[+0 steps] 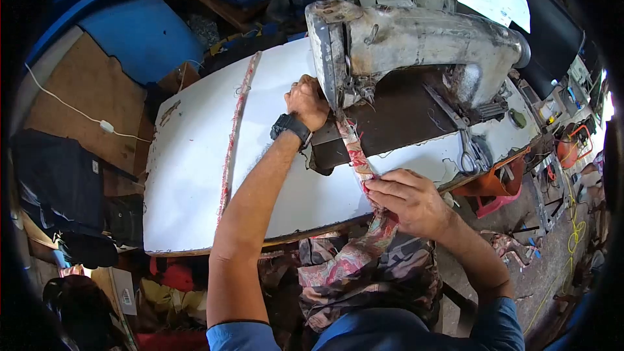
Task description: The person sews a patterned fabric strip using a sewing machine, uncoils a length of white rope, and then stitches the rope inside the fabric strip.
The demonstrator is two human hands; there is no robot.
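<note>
A worn grey sewing machine (416,42) stands on a white table (195,156). A narrow red patterned fabric strip (354,149) runs from under the machine's needle toward me and down into my lap. My left hand (305,101), with a black watch on its wrist, rests at the needle area, fingers on the strip just behind the presser foot. My right hand (406,198) pinches the strip near the table's front edge. A second length of the strip (234,130) lies along the table to the left.
Scissors (469,153) lie on the table right of the machine. Blue sheets (140,32), a cardboard panel and a white cable sit at the left. Dark bags (58,182) stand on the floor. Tools and clutter fill the right side.
</note>
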